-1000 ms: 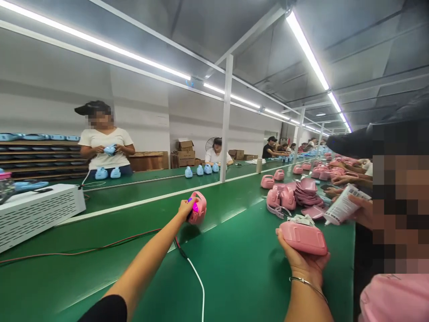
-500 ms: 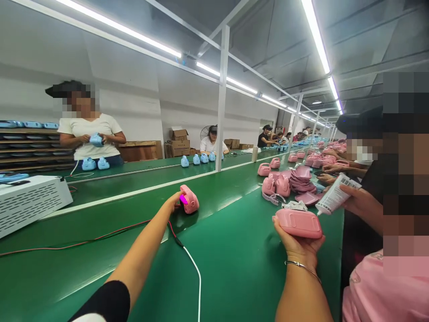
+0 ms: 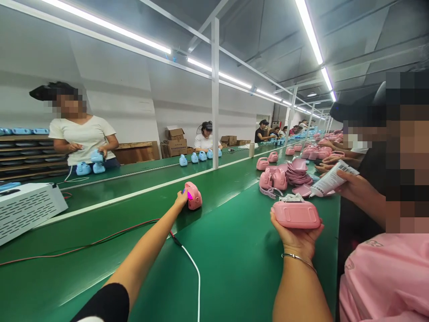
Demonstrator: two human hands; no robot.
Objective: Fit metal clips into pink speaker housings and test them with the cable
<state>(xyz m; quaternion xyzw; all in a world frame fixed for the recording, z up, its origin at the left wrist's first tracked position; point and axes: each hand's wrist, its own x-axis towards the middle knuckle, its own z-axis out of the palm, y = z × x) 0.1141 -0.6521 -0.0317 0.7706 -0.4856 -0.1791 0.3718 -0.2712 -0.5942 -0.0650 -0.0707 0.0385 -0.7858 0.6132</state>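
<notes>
My left hand reaches far out over the green conveyor belt, its fingers touching a small pink toy body that stands on the belt with a magenta light glowing on its near side. Whether that hand grips the toy or only rests on it is unclear. Closer in, my right hand is closed under a flat pink shell part and holds it above the belt. A metal bracelet circles my right wrist.
A person in pink at my right holds a white tube near a pile of pink parts. A white box sits at left, with red and white cables crossing the belt. Other workers handle blue toys across the line.
The pink toy has come down from the air and now stands on the belt under my left hand. My right hand keeps the shell part, a little higher in view.
</notes>
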